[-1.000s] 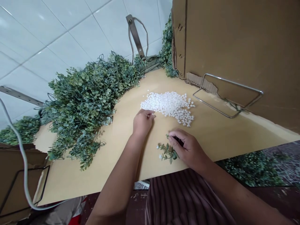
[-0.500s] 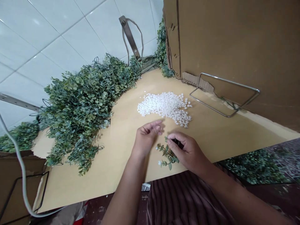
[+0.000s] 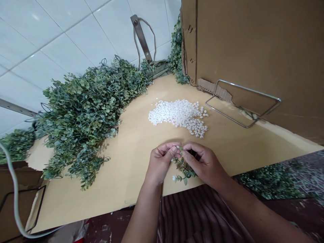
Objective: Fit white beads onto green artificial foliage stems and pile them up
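- Presently, the leafy sprig [image 3: 186, 172] sits just below the fingertips, on the wearer's side, its branches reaching left; the right palm hides part of its long axis.
- Nearest it, the right hand [image 3: 204, 162] pinches one green tip, aimed leftward.
- Facing that, the left hand [image 3: 160, 161] pinches what looks like a white bead [image 3: 178, 147] between thumb and forefinger; whether bead and tip touch, I cannot tell.
- Beyond both hands lies the bead pile [image 3: 179, 113].
- Farther left, well apart, rests the foliage heap [image 3: 86, 104].

Tan board [image 3: 134, 152]: heap of small white pieces [image 3: 179, 113] near middle, leafy green pile [image 3: 83, 104] at left.
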{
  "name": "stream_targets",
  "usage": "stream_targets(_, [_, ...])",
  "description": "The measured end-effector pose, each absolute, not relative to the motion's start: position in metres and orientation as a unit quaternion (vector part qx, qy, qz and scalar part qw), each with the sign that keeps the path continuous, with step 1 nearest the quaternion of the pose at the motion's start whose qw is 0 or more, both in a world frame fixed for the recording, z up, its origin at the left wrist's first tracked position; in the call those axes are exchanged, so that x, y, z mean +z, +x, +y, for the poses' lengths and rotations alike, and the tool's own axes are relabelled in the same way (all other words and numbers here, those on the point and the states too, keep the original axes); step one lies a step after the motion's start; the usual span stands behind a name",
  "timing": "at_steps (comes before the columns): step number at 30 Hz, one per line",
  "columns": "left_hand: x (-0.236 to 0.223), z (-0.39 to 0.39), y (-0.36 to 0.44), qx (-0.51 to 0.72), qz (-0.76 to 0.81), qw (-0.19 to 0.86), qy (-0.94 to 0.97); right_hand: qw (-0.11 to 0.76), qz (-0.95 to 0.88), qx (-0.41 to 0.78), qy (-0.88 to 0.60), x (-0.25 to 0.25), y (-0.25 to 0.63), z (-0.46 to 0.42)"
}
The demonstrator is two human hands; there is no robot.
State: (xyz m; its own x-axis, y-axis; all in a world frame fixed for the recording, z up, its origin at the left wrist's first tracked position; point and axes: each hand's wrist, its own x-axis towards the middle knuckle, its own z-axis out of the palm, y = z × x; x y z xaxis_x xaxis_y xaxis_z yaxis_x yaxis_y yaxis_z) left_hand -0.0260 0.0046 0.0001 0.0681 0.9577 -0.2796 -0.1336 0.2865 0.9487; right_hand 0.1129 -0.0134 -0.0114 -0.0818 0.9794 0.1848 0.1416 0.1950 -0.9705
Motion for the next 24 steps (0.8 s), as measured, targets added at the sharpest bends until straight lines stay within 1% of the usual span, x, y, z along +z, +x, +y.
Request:
stream_targets(6, [0.0002,0.0036,-0.0266,0.452,0.503,0.627,0.386,0.491,-0.609,0.412,-0.467,-0.0126,0.1133,-0.014])
stream_targets(14, [-0.0031,0.0026,-0.0275,0.462,0.506,0.613,0.394,0.492,-0.615,0.399,-0.47,-0.0112,0.1124,-0.0144])
stream_targets(24, [-0.001,0.0025,-0.0251,0.479,0.494,0.613,0.388,0.471,-0.621,0.401,-0.481,-0.014,0.1129,-0.0162])
